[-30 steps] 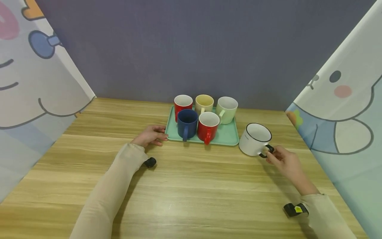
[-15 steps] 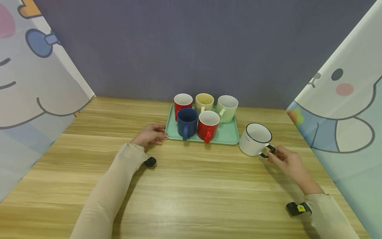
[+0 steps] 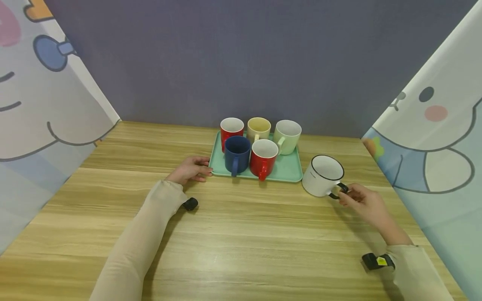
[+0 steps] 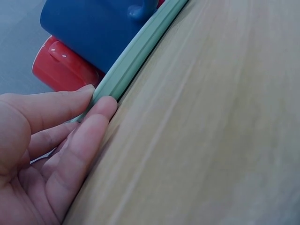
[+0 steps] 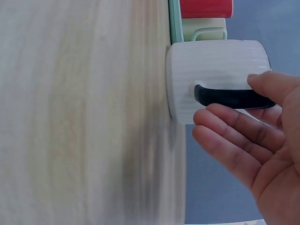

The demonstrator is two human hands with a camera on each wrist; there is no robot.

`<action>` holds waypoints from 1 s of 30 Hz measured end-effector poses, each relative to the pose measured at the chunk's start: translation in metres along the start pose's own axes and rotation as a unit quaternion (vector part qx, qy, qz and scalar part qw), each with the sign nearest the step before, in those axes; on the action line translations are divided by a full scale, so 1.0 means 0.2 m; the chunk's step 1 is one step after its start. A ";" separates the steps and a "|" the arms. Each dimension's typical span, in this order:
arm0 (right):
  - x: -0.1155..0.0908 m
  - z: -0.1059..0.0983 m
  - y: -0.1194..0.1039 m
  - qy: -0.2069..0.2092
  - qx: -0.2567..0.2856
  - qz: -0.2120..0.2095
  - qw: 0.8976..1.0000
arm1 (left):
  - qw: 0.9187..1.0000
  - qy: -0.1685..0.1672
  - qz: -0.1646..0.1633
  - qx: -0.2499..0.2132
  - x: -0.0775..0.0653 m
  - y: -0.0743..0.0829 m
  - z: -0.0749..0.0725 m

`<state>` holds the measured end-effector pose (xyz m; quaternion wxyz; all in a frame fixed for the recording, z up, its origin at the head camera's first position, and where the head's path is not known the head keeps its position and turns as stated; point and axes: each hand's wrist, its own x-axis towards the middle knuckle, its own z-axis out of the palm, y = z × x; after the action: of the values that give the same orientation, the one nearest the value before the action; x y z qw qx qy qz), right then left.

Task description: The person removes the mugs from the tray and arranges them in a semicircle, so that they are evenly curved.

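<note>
A white enamel mug (image 3: pixel 318 180) with a black rim and black handle (image 5: pixel 229 97) stands on the table, just right of the tray's front right corner. My right hand (image 3: pixel 363 205) holds that handle, thumb on one side and fingers on the other. At the opposite end, my left hand (image 3: pixel 189 169) pinches the left edge of the mint-green tray (image 3: pixel 286 170) near its front corner, as the left wrist view shows. On the tray stand a blue mug (image 3: pixel 236 154), a red mug (image 3: pixel 260 162), another red mug (image 3: pixel 228 134), a yellow mug (image 3: pixel 255 133) and a pale green mug (image 3: pixel 289 141).
The tray lies at the back of the wooden table (image 3: pixel 226 234), close to a dark grey panel (image 3: pixel 241 62). Cartoon-printed panels (image 3: pixel 433 138) flank the table on both sides.
My right wrist and forearm have shifted slightly to the right, the hand still on the mug's handle. The left hand, the tray and the mugs stay in place.
</note>
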<state>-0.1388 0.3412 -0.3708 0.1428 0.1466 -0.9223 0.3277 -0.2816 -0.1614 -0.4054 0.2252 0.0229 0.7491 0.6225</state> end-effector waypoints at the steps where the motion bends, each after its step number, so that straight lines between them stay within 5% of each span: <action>1: 0.00 -0.01 0.00 -0.003 0.000 0.008 1.000 | 1.000 0.001 0.000 0.001 0.00 0.00 0.00; 10: 0.05 -0.07 -0.06 0.006 -0.033 0.075 0.997 | 1.000 0.003 0.005 -0.002 0.00 0.00 0.00; 19: 0.11 -0.08 -0.12 0.085 -0.060 0.016 0.994 | 1.000 0.003 0.003 -0.008 -0.01 0.00 0.00; 30: 0.23 -0.01 -0.26 0.117 -0.064 -0.014 0.991 | 1.000 0.001 0.003 -0.004 -0.01 0.00 0.00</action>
<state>-0.1623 0.2949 -0.3238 0.2639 0.1106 -0.9161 0.2811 -0.2796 -0.1624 -0.4052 0.2228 0.0239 0.7466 0.6264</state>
